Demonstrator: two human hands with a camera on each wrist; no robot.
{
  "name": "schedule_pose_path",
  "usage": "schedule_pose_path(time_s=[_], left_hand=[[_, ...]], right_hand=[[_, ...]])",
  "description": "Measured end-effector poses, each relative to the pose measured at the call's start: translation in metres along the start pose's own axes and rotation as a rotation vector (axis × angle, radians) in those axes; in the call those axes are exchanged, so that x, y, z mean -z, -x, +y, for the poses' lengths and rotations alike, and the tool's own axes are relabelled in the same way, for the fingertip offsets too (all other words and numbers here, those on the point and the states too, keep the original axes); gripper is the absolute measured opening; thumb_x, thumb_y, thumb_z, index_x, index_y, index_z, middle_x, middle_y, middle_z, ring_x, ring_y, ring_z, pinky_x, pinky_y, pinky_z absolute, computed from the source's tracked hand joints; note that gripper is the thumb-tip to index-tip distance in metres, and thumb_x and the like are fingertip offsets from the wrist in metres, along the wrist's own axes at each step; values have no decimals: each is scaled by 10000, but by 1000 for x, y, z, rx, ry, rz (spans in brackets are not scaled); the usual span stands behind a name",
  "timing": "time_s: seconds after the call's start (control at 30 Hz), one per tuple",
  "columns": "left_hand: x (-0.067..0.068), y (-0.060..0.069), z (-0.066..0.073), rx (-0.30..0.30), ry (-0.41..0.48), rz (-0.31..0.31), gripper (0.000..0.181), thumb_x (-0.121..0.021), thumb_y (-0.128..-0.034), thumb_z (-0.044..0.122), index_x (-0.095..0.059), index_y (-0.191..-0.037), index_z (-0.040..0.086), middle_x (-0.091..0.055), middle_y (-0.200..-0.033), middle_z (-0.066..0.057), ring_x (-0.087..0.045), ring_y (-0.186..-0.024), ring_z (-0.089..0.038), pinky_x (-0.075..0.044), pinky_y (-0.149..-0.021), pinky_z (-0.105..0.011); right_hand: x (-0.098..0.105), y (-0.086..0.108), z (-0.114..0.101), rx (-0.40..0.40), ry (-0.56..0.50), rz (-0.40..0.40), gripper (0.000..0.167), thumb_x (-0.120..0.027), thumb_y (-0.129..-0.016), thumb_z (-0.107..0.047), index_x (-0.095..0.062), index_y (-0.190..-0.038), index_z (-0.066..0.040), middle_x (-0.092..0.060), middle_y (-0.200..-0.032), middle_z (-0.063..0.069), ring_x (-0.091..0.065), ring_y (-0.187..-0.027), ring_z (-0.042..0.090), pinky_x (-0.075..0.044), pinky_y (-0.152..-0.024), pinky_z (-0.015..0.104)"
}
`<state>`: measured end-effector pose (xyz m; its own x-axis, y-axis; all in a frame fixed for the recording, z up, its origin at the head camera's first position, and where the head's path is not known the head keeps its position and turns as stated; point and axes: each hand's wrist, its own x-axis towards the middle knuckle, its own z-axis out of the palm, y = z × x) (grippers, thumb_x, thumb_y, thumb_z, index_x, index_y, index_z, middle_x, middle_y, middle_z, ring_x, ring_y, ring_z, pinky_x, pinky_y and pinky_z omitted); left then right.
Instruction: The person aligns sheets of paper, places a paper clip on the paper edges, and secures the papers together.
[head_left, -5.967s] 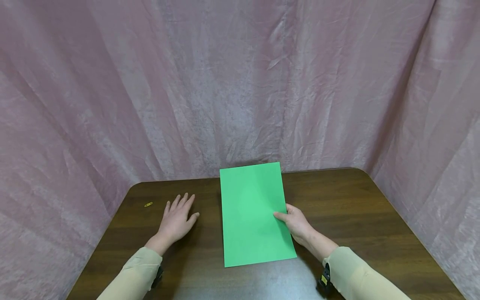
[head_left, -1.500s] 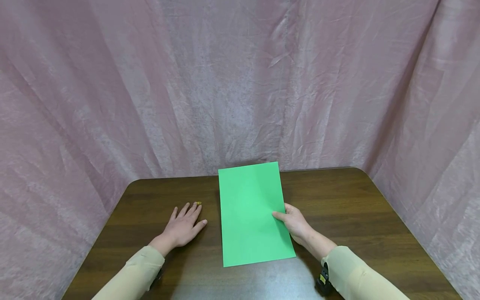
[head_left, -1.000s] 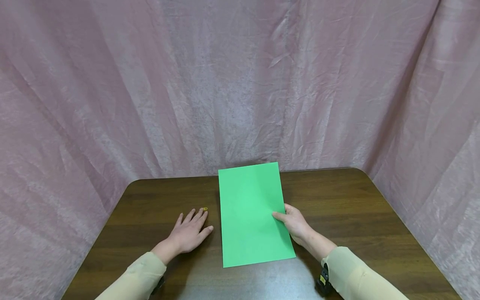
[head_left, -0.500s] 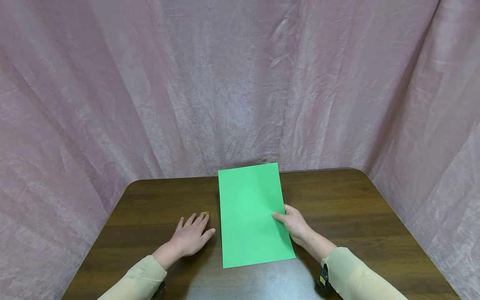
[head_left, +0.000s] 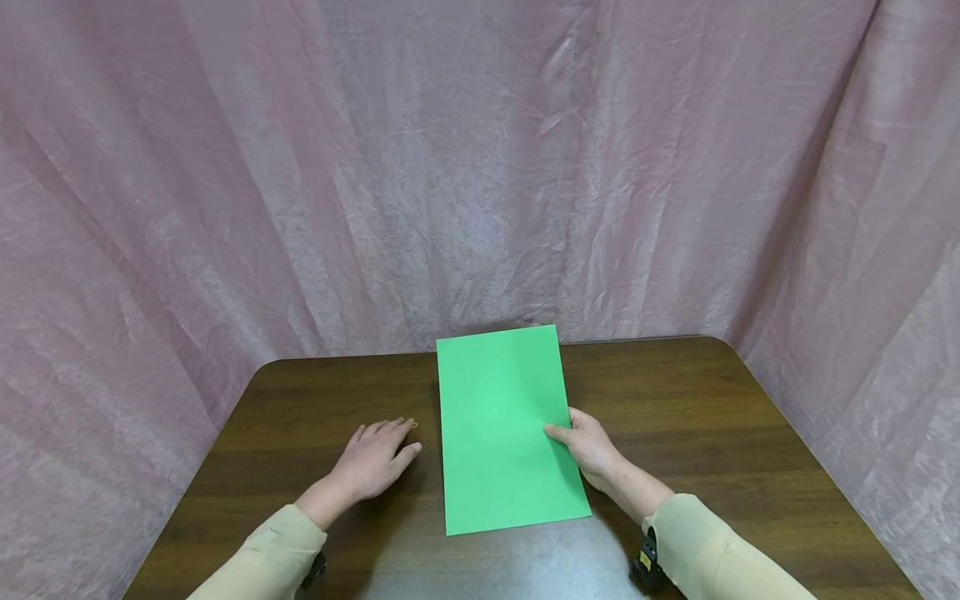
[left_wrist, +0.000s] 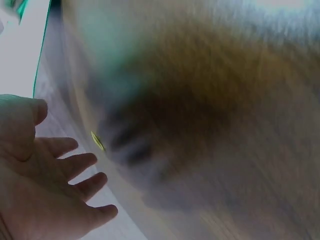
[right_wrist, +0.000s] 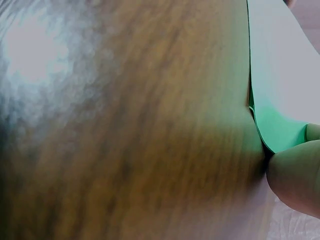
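Note:
A green sheet of paper (head_left: 498, 429) stands out against the brown table in the head view, a little tilted. My right hand (head_left: 597, 452) pinches its right edge, thumb on top and fingers beneath. In the right wrist view the sheet's near edge (right_wrist: 280, 125) bends up beside the fingers (right_wrist: 300, 175). Left of the sheet, my left hand (head_left: 371, 463) hovers palm down, holding nothing. A small yellow paper clip (head_left: 416, 425) shows just past its fingertips. The left wrist view has this paper clip (left_wrist: 97, 141) lying on the table, apart from the loosely spread fingers (left_wrist: 80, 164).
The wooden table (head_left: 712, 433) has rounded far corners. Behind it and at both sides hangs a pink velvet curtain (head_left: 465, 167). A dark wrist device (head_left: 647, 562) sits at the right sleeve.
The paper clip has travelled from the table's far left to near the sheet, under the left fingertips. The left hand has since lifted off it and drawn slightly left. The right hand is unchanged.

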<state>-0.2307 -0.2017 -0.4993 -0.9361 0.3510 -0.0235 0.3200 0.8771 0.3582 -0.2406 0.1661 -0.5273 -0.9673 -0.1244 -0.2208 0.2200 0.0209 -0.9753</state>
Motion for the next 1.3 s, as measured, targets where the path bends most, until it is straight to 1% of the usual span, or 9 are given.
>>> schedule_pose_path(time_s=[0.13,0.27,0.4,0.53,0.6,0.7,0.83,1.07,1.3], left_hand=[[4,-9,-14,26,31,48,505,-595,-1054,288,-530,-1472,12,-479,-1510,-236,-411,-1394,-468,-283,-1140,-659],[3,-17,-31,64,106,94,388,-628,-1036,215,-627,-1375,26,-514,-1472,-242,-450,-1358,-471,-365,-1094,-641],[1,-24,-44,98,176,113,314,-637,-1029,190,-681,-1309,53,-517,-1471,-236,-434,-1366,-473,-370,-1087,-646],[-3,-33,-52,92,191,127,295,-655,-1023,206,-700,-1282,72,-510,-1487,-219,-420,-1383,-453,-346,-1106,-645],[-5,-37,-53,81,189,134,281,-673,-1015,231,-715,-1258,96,-508,-1494,-206,-407,-1398,-444,-315,-1128,-643],[-8,-41,-54,64,191,135,233,-699,-998,252,-739,-1195,133,-494,-1504,-212,-350,-1431,-465,-230,-1164,-655],[-11,-44,-53,68,219,125,172,-714,-987,254,-748,-1122,152,-460,-1521,-244,-261,-1468,-496,-134,-1187,-663],[-14,-46,-52,91,267,126,91,-722,-980,239,-738,-1041,174,-394,-1561,-263,-212,-1481,-512,-74,-1184,-689],[-18,-47,-55,97,274,125,76,-730,-974,242,-724,-1021,182,-373,-1578,-254,-203,-1489,-498,-39,-1182,-694]], right_hand=[[2,1,-2,-6,2,5,393,-600,-1041,-119,-539,-1391,49,-709,-1117,146,-708,-914,239,-594,-760,393],[5,2,-3,-7,4,10,398,-596,-1041,-113,-534,-1394,61,-716,-1100,136,-708,-907,236,-593,-761,393],[11,2,-3,-2,18,15,413,-596,-1042,-118,-522,-1406,65,-719,-1099,130,-707,-913,236,-590,-765,395],[17,2,-1,-4,22,30,413,-597,-1042,-123,-519,-1405,58,-704,-1131,143,-705,-927,241,-591,-770,395],[19,2,0,-7,21,36,415,-592,-1043,-119,-512,-1410,59,-694,-1154,156,-704,-932,239,-591,-772,391],[21,3,0,-8,22,38,435,-589,-1046,-120,-497,-1430,62,-682,-1186,178,-701,-936,237,-591,-771,388],[21,5,0,-7,15,14,449,-586,-1051,-128,-481,-1441,70,-676,-1203,185,-698,-949,236,-592,-780,389],[21,6,-2,-2,14,10,405,-585,-1052,-126,-516,-1405,61,-689,-1170,174,-703,-938,249,-594,-772,402],[20,5,-1,-19,16,21,389,-588,-1048,-112,-528,-1398,46,-694,-1154,164,-707,-920,241,-596,-761,395]])
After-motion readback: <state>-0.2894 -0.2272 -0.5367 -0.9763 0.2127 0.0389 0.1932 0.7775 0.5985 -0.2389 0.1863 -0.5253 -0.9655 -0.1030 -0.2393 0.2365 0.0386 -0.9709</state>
